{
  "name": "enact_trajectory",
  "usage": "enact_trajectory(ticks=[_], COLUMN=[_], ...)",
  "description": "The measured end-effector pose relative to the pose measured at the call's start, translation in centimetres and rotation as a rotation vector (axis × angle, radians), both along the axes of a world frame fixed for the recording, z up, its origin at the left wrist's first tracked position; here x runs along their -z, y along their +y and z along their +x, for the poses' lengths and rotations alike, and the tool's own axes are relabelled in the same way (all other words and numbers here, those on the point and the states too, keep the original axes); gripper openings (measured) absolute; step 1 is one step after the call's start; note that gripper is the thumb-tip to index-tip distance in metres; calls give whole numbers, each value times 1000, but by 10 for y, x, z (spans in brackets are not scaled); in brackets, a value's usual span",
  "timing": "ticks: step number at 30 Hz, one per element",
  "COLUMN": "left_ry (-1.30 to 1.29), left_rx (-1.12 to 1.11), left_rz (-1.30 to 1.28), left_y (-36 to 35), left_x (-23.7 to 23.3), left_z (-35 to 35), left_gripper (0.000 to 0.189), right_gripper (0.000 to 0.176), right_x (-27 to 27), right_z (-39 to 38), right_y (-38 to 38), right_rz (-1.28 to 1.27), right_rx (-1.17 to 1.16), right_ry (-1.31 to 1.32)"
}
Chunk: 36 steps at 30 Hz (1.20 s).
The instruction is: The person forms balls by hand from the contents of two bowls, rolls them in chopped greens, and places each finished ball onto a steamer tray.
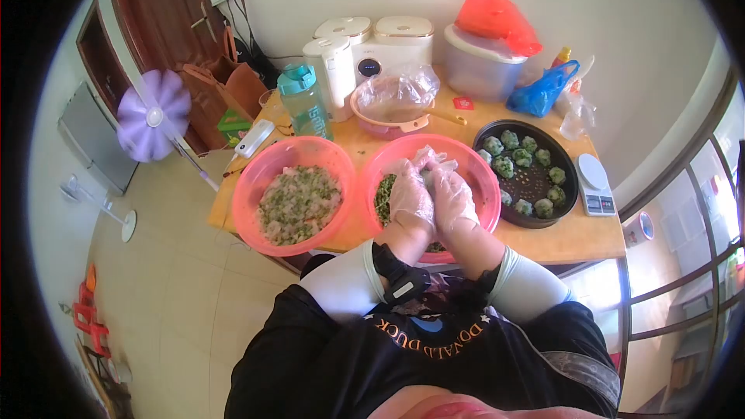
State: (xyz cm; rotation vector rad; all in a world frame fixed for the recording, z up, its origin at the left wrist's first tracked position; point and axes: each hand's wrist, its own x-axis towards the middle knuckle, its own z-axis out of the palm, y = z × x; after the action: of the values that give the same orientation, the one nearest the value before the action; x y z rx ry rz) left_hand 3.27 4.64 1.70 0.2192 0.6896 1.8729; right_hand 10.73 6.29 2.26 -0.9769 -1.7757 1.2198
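The left hand (412, 197) and right hand (453, 195), in clear plastic gloves, are cupped together over the right pink basin (486, 190), fingers curled inward; I cannot tell what they have hold of. Chopped greens (383, 200) show in that basin. To its left on the desk (574, 244), another pink basin (249, 186) holds a pale-and-green chopped mixture (299, 208). To its right, green-flecked balls (522, 157) sit around a black round pan (530, 186), beside a digital kitchen scale (593, 173).
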Motion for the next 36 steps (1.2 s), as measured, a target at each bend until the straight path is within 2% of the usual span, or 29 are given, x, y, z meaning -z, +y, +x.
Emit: enact_trajectory(ticks=[1, 2, 4, 6, 7, 8, 9, 10, 12, 13, 15, 18, 20, 21, 23, 25, 28, 31, 34, 36], left_ry=[1, 8, 16, -91, -94, -158, -217, -219, -171, -173, -153, -227, -244, -259, -201, -136, -286, -224, -179, -343], left_rx=[2, 25, 42, -65, -73, 136, 346, 341, 38, 38, 255, 250, 282, 312, 326, 331, 315, 235, 241, 230], left_rz=[5, 27, 51, 11, 5, 284, 567, 569, 264, 268, 269, 124, 138, 154, 240, 332, 280, 268, 331, 250], left_y=[0, 1, -1, -6, 5, 25, 36, 23, 0, -2, -8, -34, -30, -29, -30, -32, -37, -37, -44, -46], left_x=[2, 6, 1, -6, 21, 70, 97, 74, 31, 29, 27, -1, 14, 19, 27, 26, 23, 20, 11, 8], left_z=[-1, -3, -3, 0, -12, -32, -43, -36, -17, -18, -22, -14, -21, -25, -32, -35, -31, -30, -29, -26], left_gripper=[52, 52, 52, 50, 50, 47, 45, 45, 41, 41, 39, 36, 33, 31, 27, 24, 21, 18, 18, 19], right_gripper=[40, 38, 37, 36, 35, 35, 35, 34, 32, 29, 26, 22, 16, 16, 14, 10, 12, 15, 20, 19], right_x=[-14, 38, 33, 29, 27, 25, 18, 7, -2, -3, -5, -7, -8, -5, 4, -4, -8, 5, -2, -8], right_z=[-1, -2, -6, -10, -12, -15, -16, -17, -19, -20, -20, -18, -19, -20, -22, -25, -26, -28, -27, -26], right_y=[-8, 24, 18, 14, 18, 20, 17, 12, 7, 6, 4, 3, 1, 2, 4, -1, -4, 4, 5, 3], right_rz=[-320, -28, -51, -91, -40, 12, 10, 69, 137, 232, 327, 470, 640, 642, 851, 869, 763, 841, 789, 822], right_rx=[40, -22, -25, -33, -51, -69, -75, -64, -53, -40, -28, -84, -107, -108, -180, -195, -282, -243, -381, -358], right_ry=[180, 73, 171, 265, 174, 81, 77, 11, -56, -48, -45, -66, -125, -126, -18, -6, -145, -75, -172, -277])
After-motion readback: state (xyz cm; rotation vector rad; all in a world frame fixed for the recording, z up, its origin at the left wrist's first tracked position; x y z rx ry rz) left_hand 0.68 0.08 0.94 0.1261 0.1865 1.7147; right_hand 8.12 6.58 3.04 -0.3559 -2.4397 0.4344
